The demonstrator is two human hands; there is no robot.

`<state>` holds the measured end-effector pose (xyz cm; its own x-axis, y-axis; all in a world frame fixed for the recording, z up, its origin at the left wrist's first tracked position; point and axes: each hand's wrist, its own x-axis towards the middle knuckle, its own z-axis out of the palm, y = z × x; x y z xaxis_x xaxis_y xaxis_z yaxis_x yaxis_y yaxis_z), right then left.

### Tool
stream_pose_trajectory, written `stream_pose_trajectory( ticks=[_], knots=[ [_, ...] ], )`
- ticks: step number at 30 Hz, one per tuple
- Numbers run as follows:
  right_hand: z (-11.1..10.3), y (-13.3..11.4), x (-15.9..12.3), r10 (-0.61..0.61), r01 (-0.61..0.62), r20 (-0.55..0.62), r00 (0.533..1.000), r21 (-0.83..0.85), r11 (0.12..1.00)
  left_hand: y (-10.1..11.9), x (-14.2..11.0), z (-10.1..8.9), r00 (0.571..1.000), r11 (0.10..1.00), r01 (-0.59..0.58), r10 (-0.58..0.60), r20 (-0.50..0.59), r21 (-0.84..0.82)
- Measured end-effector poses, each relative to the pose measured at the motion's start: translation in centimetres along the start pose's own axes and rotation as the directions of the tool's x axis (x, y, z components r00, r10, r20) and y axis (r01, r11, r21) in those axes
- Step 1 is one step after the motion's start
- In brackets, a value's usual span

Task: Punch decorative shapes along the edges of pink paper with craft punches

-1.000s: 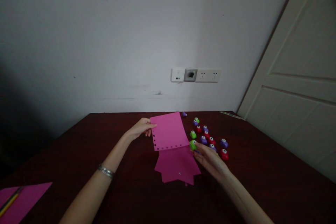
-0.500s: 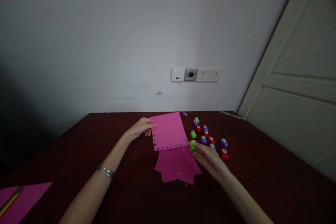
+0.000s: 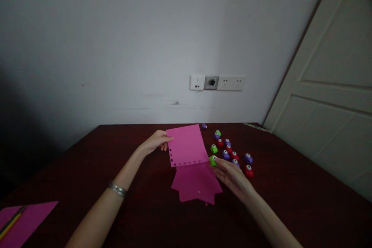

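My left hand (image 3: 157, 142) pinches the left edge of a pink sheet of paper (image 3: 187, 143), thumb on top. Small punched shapes run along the sheet's lower edge and lower left side. At its lower right corner, my right hand (image 3: 231, 172) grips a green craft hole punch (image 3: 213, 160) with a white button on top. Whether the paper sits inside the punch's slot I cannot tell. Beneath the raised sheet lies more pink paper (image 3: 197, 186) with pointed corners, partly hidden. Small paper bits rest on and beside it.
Several more craft punches, such as a red one (image 3: 248, 171), a purple one (image 3: 248, 158) and a green one (image 3: 214, 148), stand right of the paper on the dark table (image 3: 139, 209). At left, pencils (image 3: 11, 223) lie on another pink sheet (image 3: 37, 215). A wall (image 3: 130, 46) rises behind.
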<state>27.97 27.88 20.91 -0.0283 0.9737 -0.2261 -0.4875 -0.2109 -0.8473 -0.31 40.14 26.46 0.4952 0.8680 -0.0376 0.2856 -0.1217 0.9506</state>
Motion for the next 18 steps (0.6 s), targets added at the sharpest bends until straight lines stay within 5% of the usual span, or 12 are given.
stream_pose_trajectory(
  ticks=[18],
  knots=[
    [0.21,-0.07,-0.18,-0.005,0.004,-0.014,1.000,-0.037,0.999,-0.04,0.04,0.13,1.000,1.000,-0.023,0.023,0.015,-0.021]
  ],
)
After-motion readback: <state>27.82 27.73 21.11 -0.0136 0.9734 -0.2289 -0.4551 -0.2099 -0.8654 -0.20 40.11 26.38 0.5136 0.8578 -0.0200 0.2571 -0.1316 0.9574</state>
